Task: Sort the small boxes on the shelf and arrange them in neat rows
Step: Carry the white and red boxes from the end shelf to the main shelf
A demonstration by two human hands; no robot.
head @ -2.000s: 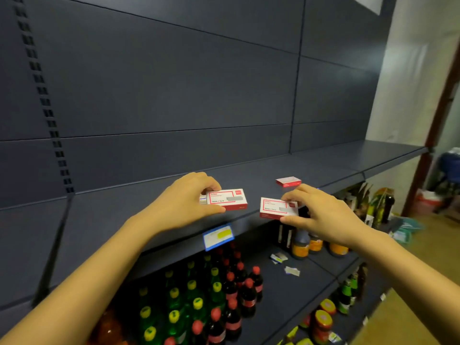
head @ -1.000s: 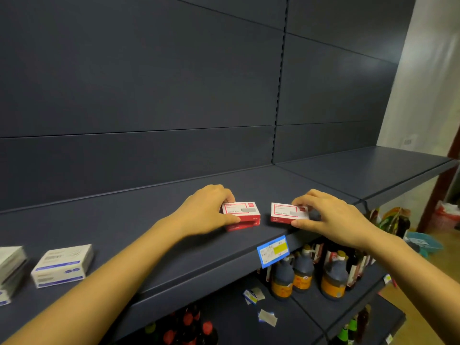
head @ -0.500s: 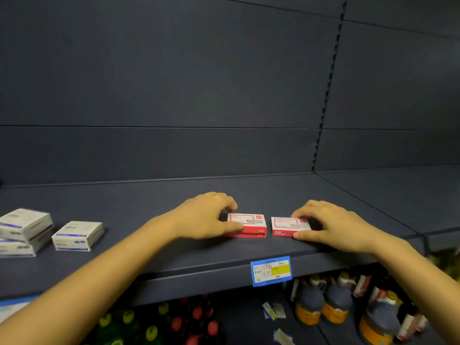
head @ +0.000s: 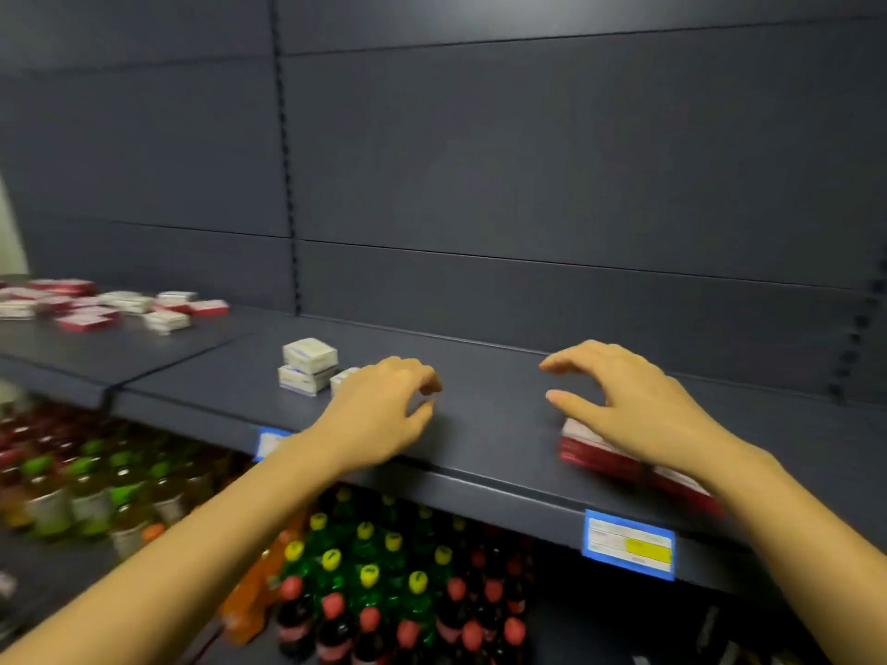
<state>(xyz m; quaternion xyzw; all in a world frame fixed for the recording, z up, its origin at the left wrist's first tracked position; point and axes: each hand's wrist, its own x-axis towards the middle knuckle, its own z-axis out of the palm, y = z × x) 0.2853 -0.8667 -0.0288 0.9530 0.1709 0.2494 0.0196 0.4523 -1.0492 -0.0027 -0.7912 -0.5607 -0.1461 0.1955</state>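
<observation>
My left hand [head: 379, 410] hovers over the dark shelf [head: 489, 424], fingers curled and apart, holding nothing. Just left of it sits a stack of two white-and-blue boxes [head: 308, 364], with a third white box [head: 341, 379] partly hidden behind my knuckles. My right hand [head: 633, 405] is spread and empty above the red-and-white boxes [head: 595, 448], which lie near the shelf's front edge and run on under my right wrist. A jumble of several red and white boxes [head: 110, 304] lies on the far left shelf section.
Blue price tags [head: 629, 544] hang on the shelf's front edge. Below stand rows of bottles with yellow, green and red caps [head: 384, 583]. Grey back panels [head: 528, 160] rise behind the shelf, with a slotted upright [head: 285, 184] at left.
Both hands have let go of the red boxes and lifted off them. The view has swung left, bringing in the white boxes and the far-left pile.
</observation>
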